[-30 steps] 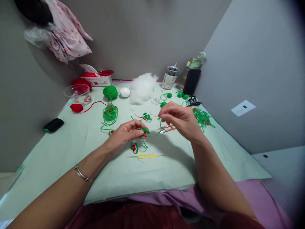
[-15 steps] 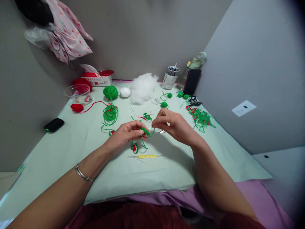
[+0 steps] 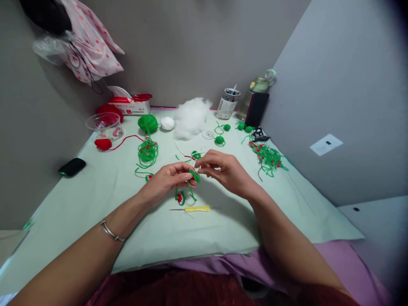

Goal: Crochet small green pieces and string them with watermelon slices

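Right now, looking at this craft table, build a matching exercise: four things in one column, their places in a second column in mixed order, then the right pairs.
Things:
1. yellow-handled crochet hook
2. round green yarn ball
3. fluffy white stuffing
4. small green crocheted piece

Places:
A. pinched between the left hand and right hand
B. far edge, beside the glass jar
C. flat on the mat, nearer than the hands
D. far left, by the clear plastic bowl

Pairs: 1-C, 2-D, 3-B, 4-A

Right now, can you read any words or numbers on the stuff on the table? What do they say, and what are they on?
Nothing reads clearly.
Jar label: dark letters, too blurred to read.
Red and white tissue box: a line of small print, too small to read.
White sticker on the right wall: a dark mark, no readable text.
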`<act>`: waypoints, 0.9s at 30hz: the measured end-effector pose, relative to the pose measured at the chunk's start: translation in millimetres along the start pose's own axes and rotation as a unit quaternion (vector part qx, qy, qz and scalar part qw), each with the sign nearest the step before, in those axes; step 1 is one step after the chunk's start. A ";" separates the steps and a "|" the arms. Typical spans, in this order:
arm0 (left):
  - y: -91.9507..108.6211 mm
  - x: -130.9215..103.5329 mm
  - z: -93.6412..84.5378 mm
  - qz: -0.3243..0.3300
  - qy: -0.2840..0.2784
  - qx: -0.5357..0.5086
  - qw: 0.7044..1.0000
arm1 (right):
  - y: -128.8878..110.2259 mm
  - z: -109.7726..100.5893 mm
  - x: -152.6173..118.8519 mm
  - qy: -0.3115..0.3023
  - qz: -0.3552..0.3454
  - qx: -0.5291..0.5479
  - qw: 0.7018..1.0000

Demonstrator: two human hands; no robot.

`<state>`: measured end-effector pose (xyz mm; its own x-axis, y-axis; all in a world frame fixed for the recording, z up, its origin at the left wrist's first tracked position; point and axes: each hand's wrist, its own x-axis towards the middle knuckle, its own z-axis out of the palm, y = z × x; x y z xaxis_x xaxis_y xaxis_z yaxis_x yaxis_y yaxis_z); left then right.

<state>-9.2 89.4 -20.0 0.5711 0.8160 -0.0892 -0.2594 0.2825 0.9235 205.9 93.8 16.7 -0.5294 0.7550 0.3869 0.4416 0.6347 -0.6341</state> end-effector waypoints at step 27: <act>-3.7 2.6 -1.8 -0.018 0.065 0.066 0.996 | 2.6 -26.3 7.3 0.409 0.064 0.252 0.875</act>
<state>-8.1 91.4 -24.3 0.4709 0.8670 -0.1632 -0.1316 0.2519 0.9588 222.3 105.3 35.5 0.2866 0.8108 0.5104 -0.0261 0.5392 -0.8418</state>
